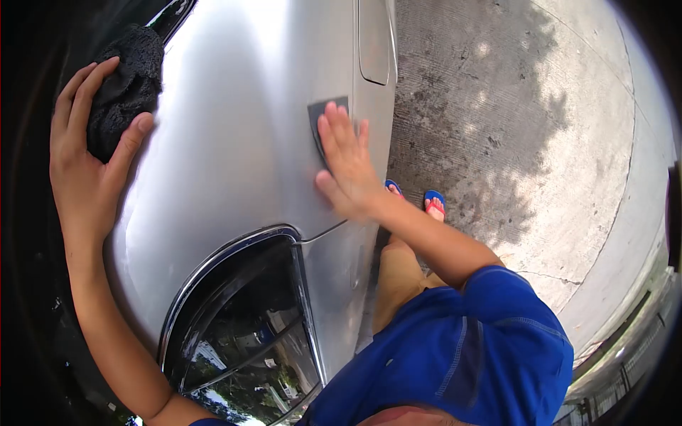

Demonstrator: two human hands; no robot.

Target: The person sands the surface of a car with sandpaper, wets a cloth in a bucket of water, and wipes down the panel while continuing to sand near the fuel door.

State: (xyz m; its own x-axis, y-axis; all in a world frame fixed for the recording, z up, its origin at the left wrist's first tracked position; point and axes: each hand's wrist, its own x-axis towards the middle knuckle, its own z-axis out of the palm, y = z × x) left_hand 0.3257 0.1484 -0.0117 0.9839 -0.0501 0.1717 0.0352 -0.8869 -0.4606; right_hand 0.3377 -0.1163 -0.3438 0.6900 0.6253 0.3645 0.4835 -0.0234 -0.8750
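The right hand [348,163] lies flat and open, fingers extended and slightly blurred, over a dark sheet [317,122] on the silver car panel [234,128]; it appears to press the sheet rather than pinch it. The sheet is near the panel's outer side, its far corners and one long edge projecting beyond the fingers. The left hand [92,163] is partly open, fingers and thumb spread about a black wad [135,89] at the panel's opposite side; whether it grips or merely leans there cannot be told. Principal risk: with only flat pressure on it, the sheet could slip from under the fingers or fold at its exposed corner. Should it be abrasive, which cannot be confirmed, uneven fingertip pressure could leave grooves in the finish. Secondary risk: the seam [325,233] and the chrome window trim [284,228] lie close to the heel of this hand; an overlong stroke could catch the sheet or mark the trim. Were body weight resting on the black wad, its shifting could upset balance.
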